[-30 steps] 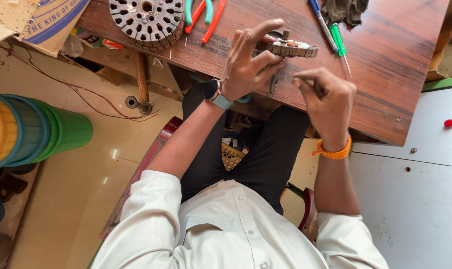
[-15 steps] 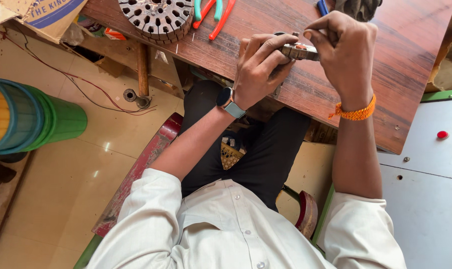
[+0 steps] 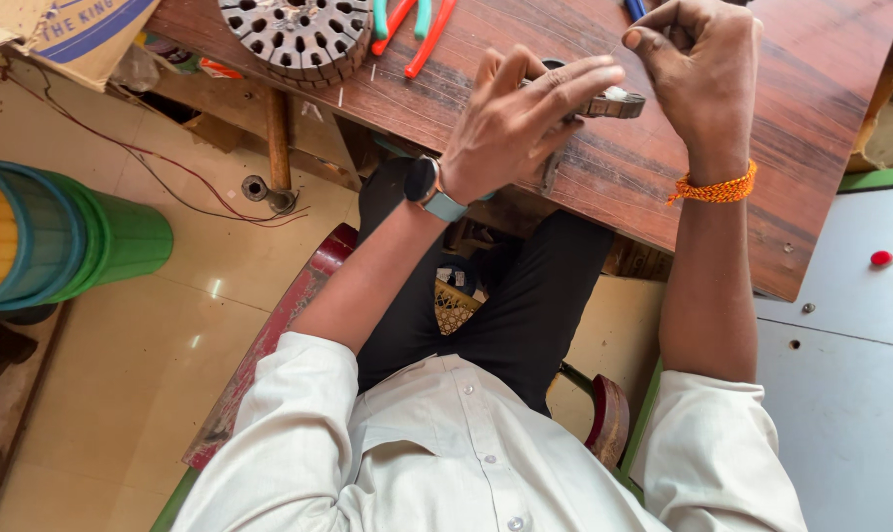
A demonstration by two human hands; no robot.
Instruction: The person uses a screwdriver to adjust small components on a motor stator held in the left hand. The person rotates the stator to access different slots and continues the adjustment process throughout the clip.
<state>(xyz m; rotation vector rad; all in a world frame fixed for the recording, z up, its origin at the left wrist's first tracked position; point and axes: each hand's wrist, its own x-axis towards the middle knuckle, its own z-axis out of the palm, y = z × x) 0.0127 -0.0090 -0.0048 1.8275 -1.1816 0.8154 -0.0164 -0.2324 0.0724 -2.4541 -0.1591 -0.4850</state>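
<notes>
The left hand (image 3: 525, 123) grips a small round metal stator (image 3: 609, 101) near the front edge of the wooden table (image 3: 663, 187), and the right hand (image 3: 702, 69) is closed in a fist just beside it, perhaps pinching a thin wire I cannot see. If the left fingers loosen, the stator may slide off the table onto the person's lap.

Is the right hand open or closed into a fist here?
Closed. The right hand is curled into a fist above the wooden table, fingers folded in, beside the small metal part under the left hand.
</notes>
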